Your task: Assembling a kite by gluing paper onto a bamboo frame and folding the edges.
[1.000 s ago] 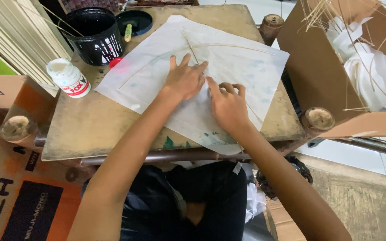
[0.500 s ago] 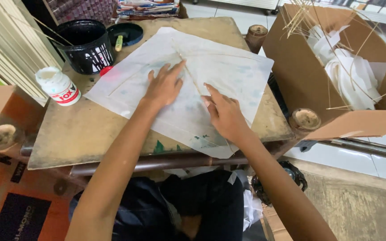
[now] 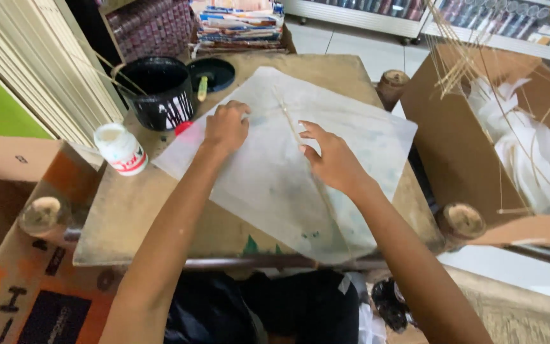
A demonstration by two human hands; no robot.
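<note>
Paper sheet (image 3: 275, 185), thin, translucent | left hand (image 3: 226, 126) curled, pressing | right hand (image 3: 330, 157) spread flat

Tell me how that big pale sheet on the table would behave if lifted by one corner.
The pale sheet looks thin and slightly see-through, so it would probably droop and tear easily. A thin stick lies along it under the right hand, likely stiffening that line. The left hand presses it flat, suggesting it is light and shifts readily.
</note>
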